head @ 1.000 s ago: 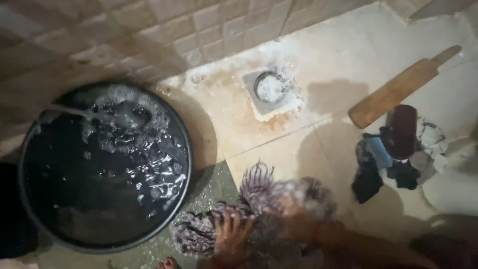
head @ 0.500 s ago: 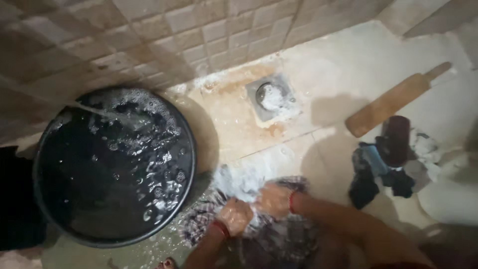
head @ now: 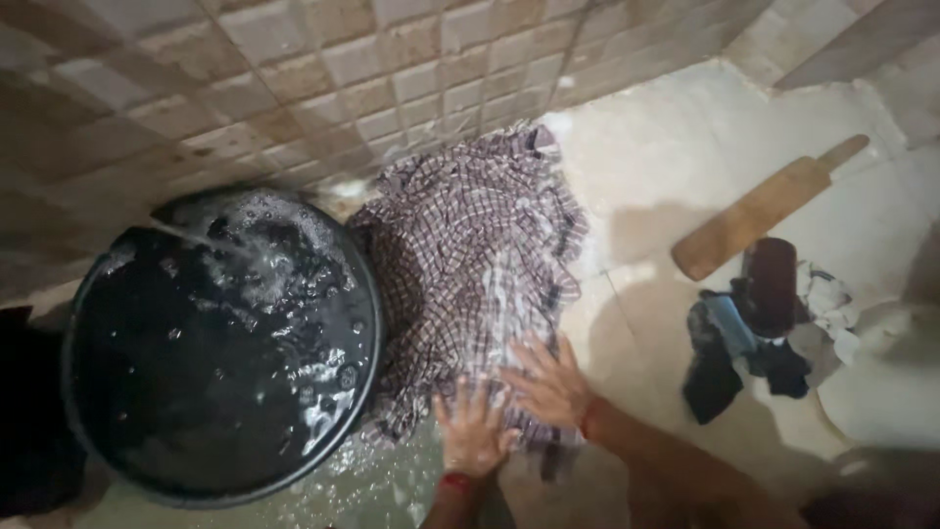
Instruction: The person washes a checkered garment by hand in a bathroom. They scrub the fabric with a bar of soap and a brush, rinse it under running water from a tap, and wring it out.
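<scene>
**2 flat hands on a wet checked cloth**

The left hand [head: 473, 431] and right hand [head: 548, 382] lie side by side, each grip released, fingers spread and pressed flat on the near end of the checked cloth [head: 470, 255]. The cloth is spread over the wet floor [head: 666, 157], reaching from the hands up to the tiled wall [head: 294, 78], its left edge against the black tub [head: 220, 343] of foamy water. Right of it lie a wooden bat [head: 759, 211] and a heap of dark clothes [head: 759, 328], blurred. Both forearms are cut off by the frame's lower edge.
</scene>
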